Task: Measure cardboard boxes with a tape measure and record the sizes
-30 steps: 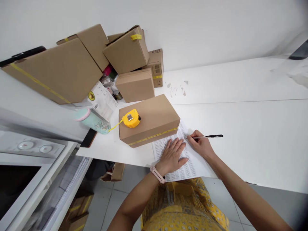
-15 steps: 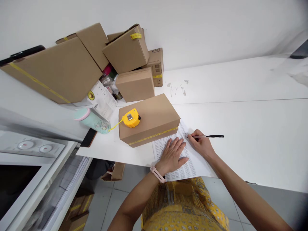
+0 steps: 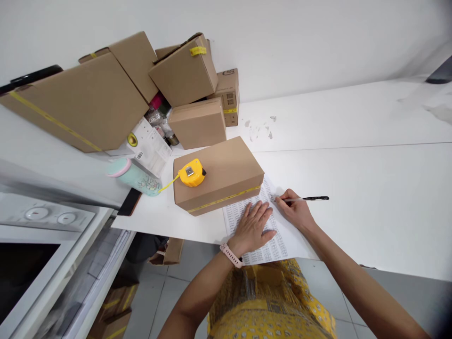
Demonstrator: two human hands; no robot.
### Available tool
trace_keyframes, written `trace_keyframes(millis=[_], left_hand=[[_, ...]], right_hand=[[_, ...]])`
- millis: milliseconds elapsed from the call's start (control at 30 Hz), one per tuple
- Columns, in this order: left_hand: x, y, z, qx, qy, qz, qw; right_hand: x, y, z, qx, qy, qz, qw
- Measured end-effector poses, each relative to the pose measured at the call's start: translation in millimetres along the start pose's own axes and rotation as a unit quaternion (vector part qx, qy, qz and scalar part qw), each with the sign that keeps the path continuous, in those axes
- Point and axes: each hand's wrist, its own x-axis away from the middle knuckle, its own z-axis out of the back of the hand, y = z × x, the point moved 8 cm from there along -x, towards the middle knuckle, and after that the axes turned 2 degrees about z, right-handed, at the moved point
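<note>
At the table's (image 3: 370, 202) near edge, a right hand (image 3: 295, 212) gripped a pen (image 3: 316, 198), its long axis pointing rightward, tip at the printed sheet (image 3: 280, 241) beneath the flat, open left hand (image 3: 251, 230).

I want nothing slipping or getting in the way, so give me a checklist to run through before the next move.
1. Pen gripped in the right hand: ok.
2. Left hand laid on the printed sheet: ok.
3. Whole sheet in sight: not ok, the front box and left hand hide parts of it.
4. Tape measure on top of the front box: ok.
5. Nothing trailing from the tape measure: not ok, a yellow strip runs toward the bottle.
6. Pen tip touching the sheet: cannot tell, too small.
</note>
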Motion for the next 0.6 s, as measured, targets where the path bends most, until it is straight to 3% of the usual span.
trace_keyframes(millis=[600], left_hand=[[0.5,-0.1,-0.4,-0.002,0.000,-0.002,1.000]], right_hand=[[0.8,-3.5,2.9,0.008,0.011,-0.004,1.000]])
